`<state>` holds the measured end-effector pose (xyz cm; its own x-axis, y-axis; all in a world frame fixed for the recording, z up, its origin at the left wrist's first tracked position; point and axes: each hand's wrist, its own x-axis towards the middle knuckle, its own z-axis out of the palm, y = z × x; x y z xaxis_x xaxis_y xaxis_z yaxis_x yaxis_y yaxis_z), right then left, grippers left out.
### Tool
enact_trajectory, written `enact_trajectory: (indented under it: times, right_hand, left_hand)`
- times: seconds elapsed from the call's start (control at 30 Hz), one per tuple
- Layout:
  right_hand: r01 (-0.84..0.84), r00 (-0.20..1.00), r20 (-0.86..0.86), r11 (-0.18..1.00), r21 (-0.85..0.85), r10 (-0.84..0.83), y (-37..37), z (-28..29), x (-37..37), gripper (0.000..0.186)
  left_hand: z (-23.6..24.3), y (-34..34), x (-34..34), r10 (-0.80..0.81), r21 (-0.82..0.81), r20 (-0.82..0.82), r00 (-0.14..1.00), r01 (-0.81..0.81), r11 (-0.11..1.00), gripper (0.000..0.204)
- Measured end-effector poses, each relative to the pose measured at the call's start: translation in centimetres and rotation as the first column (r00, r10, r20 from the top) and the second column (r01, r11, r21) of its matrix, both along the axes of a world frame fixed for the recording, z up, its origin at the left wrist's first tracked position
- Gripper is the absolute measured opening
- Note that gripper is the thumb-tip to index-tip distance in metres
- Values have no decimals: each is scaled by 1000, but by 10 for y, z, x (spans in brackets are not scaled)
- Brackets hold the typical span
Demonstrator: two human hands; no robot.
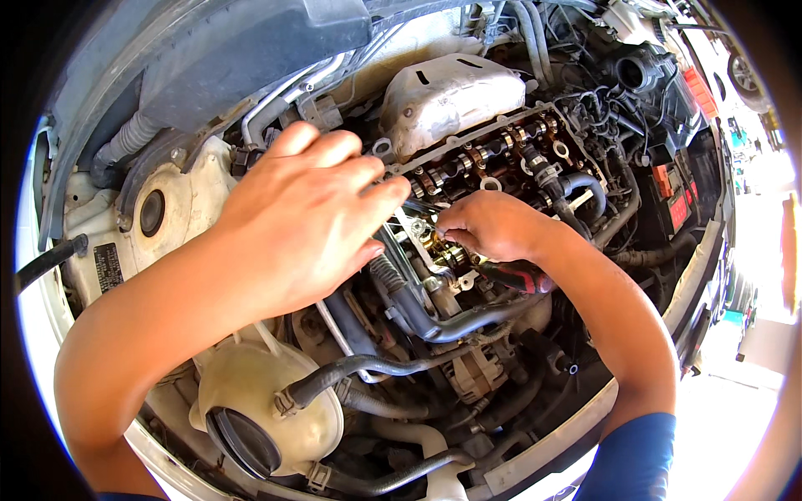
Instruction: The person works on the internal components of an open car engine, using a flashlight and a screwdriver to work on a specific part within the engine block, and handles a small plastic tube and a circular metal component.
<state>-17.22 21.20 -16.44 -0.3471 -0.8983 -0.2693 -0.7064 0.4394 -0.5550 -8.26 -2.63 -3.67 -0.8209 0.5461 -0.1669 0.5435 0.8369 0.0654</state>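
My left hand (313,213) is curled above the left end of an open engine (501,154). Its fingers are bent inward, and whatever they may hold is hidden behind them. Lower and to the right, my right hand (493,225) has thumb and fingertips pinched together at the near-left end of the engine, beside shiny metal timing parts (447,255). Anything small within that pinch cannot be made out. A black-and-red tool handle (522,277) lies just under the right hand. Camshafts (455,171) show uncovered beyond both hands.
A dull metal heat shield (451,96) rises behind the engine. At the near left stands a yellowed coolant tank (267,401) with a black cap, and a dark hose (359,365) runs from it. A battery (675,196) sits far right. The body's front edge (551,447) curves along the near side.
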Motion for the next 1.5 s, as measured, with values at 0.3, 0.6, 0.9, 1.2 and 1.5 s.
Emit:
enact_trajectory:
  times: [0.3,0.6,0.9,1.2,1.5]
  right_hand:
    - [-21,999,-24,1000,-4,21,-2,3,-2,10]
    - [4,1000,20,999,-34,-3,-3,1,0,11]
    - [-31,999,28,999,45,29,-7,-2,-2,11]
    - [-2,996,84,998,64,-3,-11,-1,-6,9]
    - [21,992,120,993,112,-35,-15,1,-8,9]
  left_hand:
    - [-24,-1,-25,-246,-88,-39,969,242,966,15]
    - [-26,-5,-38,-247,-49,2,969,247,968,17]
    - [-23,-13,-43,-237,-57,93,967,242,969,10]
    - [-32,-15,-43,-187,-23,106,977,190,982,13]
    - [-40,-20,-55,-184,34,89,979,182,983,12]
